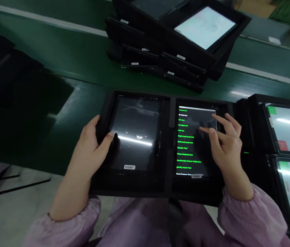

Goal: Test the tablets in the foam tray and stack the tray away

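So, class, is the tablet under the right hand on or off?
On: the tablet under the right hand shows a lit list of mostly green test names.

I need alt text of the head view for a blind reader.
The right hand is over a tablet showing a mostly green test list, while the left hand holds the black tray bearing it and a dark-screened tablet.

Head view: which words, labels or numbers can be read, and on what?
Screen by the right hand:
"Version test"
"RF CALI test"
"RTC test"
"Backlight test"
"LCD test"
"Single touch point test"
"Multi-touch point test"
"Speaker Test"
"Phone loopback test"
"Acceleration Sensor Calibration"
"gravity sensor test"
"Front Camera Test" (partly cut)
White stickers on tablets: too small to read.
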A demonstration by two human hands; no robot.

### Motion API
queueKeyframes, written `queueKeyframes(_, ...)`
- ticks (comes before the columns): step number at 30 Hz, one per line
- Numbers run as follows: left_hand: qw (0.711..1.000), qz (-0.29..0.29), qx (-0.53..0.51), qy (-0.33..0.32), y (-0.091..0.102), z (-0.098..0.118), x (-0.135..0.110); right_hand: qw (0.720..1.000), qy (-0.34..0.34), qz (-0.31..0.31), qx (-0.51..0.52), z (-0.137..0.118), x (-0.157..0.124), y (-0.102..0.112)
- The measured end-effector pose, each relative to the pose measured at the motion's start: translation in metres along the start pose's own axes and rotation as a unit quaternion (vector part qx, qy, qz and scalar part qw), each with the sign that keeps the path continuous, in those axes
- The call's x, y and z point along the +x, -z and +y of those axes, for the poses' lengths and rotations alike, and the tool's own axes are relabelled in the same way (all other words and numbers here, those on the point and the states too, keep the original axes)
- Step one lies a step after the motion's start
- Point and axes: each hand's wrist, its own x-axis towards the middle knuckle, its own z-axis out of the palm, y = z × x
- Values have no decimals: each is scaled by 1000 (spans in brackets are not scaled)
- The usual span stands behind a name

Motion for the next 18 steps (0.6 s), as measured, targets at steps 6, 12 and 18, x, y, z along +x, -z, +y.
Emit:
queueKeyframes(6,1000,12,-11,-7,-1,-3,-1,1000,-14,-13,-1,3,2,2)
queueKeyframes(12,1000,6,-12,-4,-1,-3,0,985,-168,22,20,7,3,6)
queueKeyframes(18,1000,3,-18,-4,0,-3,1,956,-283,-72,24,-6,-4,2)
